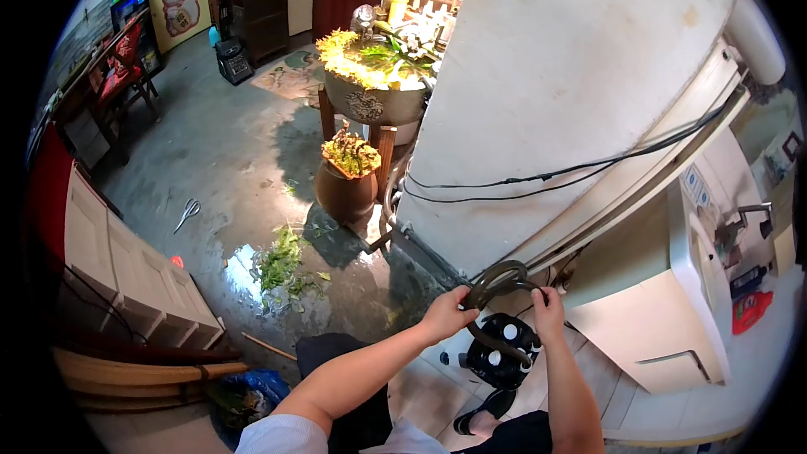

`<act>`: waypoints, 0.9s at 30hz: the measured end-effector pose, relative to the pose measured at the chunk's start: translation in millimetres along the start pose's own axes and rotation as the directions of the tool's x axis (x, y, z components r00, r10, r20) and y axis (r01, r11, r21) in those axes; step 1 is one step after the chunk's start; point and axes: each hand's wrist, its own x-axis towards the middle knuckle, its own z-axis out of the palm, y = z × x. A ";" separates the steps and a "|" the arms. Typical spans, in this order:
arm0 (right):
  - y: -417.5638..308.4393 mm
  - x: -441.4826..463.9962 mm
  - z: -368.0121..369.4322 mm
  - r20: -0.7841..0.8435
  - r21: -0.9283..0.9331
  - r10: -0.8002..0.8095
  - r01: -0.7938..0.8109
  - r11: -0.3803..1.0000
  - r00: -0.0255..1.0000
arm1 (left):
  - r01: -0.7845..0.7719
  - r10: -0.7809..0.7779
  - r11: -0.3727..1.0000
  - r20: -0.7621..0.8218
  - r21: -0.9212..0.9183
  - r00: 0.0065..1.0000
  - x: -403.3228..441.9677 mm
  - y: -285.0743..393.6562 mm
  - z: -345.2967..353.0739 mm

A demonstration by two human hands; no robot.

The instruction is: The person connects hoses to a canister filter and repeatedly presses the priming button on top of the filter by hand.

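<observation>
The left hand (pixel 450 318) closes its grip on the left of a coiled dark hose (pixel 503 266); the right hand (pixel 549 309) seems to pinch its right side, above a black canister (pixel 498 372) beside the white cabinet (pixel 647 319).

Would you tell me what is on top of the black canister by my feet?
White fittings sit on the canister, and the dark hose in the left hand and right hand crosses over it. Whatever lies directly beneath the hose is covered.

Hose (pixel 505 266) apparently above canister (pixel 478 361)
</observation>
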 end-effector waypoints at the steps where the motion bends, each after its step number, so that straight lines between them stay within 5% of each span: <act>1: 1.6 0.6 1.0 -0.030 0.007 -0.022 0.022 1.000 0.999 | -0.039 0.039 0.999 -0.011 0.028 0.999 0.0 0.7 0.3; 6: 11.3 4.9 1.5 -0.059 0.016 -0.079 0.080 0.997 0.995 | -0.041 0.042 0.999 -0.032 0.028 0.999 0.8 2.2 0.0; 8: 23.1 9.0 -1.3 -0.006 -0.019 0.021 -0.022 1.000 1.000 | -0.023 0.025 0.997 -0.029 0.069 0.999 1.8 2.6 -1.5; 13: 69.3 24.1 4.7 -0.045 -0.026 -0.117 0.116 0.993 0.992 | 0.003 0.005 0.990 -0.054 0.141 0.999 3.0 8.7 -7.9; 19: 35.7 15.9 2.1 0.021 0.075 0.045 -0.047 0.996 0.999 | 0.049 -0.036 0.969 -0.058 0.243 0.998 4.4 6.1 -10.4; 23: 69.5 27.3 1.4 -0.007 -0.068 -0.084 0.083 0.994 0.996 | 0.084 -0.069 0.951 -0.062 0.297 0.996 6.8 2.9 -12.7; 24: 28.0 14.0 1.7 0.026 0.056 0.059 -0.061 0.997 0.998 | 0.081 -0.064 0.954 -0.066 0.290 0.996 7.3 2.7 -13.0; 27: 20.8 12.1 1.1 0.058 0.100 0.077 -0.082 0.992 0.995 | 0.136 -0.124 0.927 -0.059 0.349 0.991 8.5 1.9 -13.9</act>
